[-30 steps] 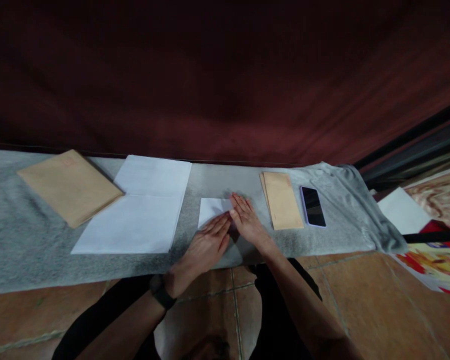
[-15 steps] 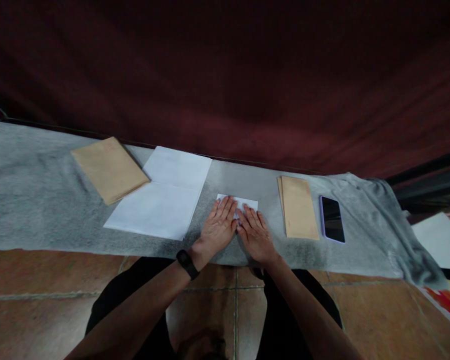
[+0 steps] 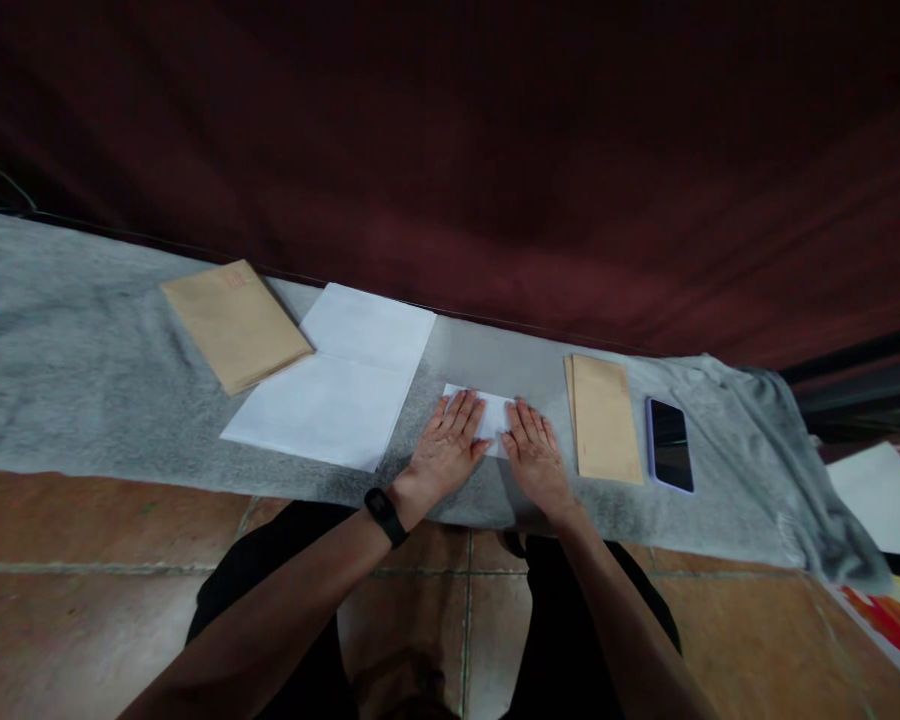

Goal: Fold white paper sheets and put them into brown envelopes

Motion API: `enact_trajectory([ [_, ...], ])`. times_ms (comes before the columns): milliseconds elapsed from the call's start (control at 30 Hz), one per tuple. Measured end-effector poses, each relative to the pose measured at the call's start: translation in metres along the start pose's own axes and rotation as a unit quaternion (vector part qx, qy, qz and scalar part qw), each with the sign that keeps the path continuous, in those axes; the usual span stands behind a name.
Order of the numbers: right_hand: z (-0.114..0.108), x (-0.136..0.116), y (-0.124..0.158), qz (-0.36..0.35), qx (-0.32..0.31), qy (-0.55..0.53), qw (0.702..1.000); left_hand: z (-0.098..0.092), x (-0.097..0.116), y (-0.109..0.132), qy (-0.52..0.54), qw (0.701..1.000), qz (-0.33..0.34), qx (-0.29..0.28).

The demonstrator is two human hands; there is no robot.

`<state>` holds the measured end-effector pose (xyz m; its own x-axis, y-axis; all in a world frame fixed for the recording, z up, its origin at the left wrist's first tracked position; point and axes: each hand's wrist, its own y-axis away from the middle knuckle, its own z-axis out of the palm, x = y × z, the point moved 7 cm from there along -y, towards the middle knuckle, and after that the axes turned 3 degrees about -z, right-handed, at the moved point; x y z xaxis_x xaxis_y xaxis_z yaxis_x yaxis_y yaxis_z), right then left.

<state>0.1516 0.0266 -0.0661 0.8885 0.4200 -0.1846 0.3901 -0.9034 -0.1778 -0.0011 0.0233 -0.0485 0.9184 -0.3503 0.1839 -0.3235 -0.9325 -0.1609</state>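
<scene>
A small folded white paper lies on the grey cloth in front of me. Flat on its left part rests my left hand, fingers stretched out; a black band is on that wrist. My right hand lies flat over the paper's right edge, fingers slightly spread. The middle of the paper shows between the two hands. To the left, large creased white sheets lie stacked, partly under a pile of brown envelopes.
More brown envelopes lie right of my hands, with a phone in a purple case beside them. A dark red curtain hangs behind the cloth. At the far right is a white sheet beyond the cloth.
My right hand has moved right, away from my left hand, and more of the small paper shows between them. The whole view has shifted slightly.
</scene>
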Motion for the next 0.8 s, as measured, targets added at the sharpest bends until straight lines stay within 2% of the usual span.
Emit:
enact_trajectory([
  [200, 0.000, 0.008, -0.007, 0.029, -0.005, -0.020, 0.999, 0.004, -0.012, -0.009, 0.030, 0.999, 0.007, -0.012],
  [400, -0.006, 0.019, -0.009, 0.069, 0.013, -0.015, 0.997, 0.005, -0.031, -0.015, 0.028, 0.998, -0.052, 0.013],
  [533, -0.015, 0.022, -0.009, 0.097, 0.036, -0.022, 0.994, -0.002, -0.034, -0.012, 0.017, 0.993, -0.108, 0.045],
  [600, -0.016, 0.012, -0.008, 0.085, 0.037, -0.040, 0.995, -0.006, -0.025, -0.006, 0.021, 0.994, -0.091, 0.065],
  [667, -0.013, -0.008, -0.007, 0.043, 0.021, -0.065, 0.997, -0.004, -0.009, 0.001, 0.030, 0.996, -0.040, 0.069],
  [800, -0.001, -0.045, 0.002, -0.029, -0.020, -0.084, 0.996, 0.006, 0.012, 0.016, 0.029, 0.998, 0.033, 0.038],
])
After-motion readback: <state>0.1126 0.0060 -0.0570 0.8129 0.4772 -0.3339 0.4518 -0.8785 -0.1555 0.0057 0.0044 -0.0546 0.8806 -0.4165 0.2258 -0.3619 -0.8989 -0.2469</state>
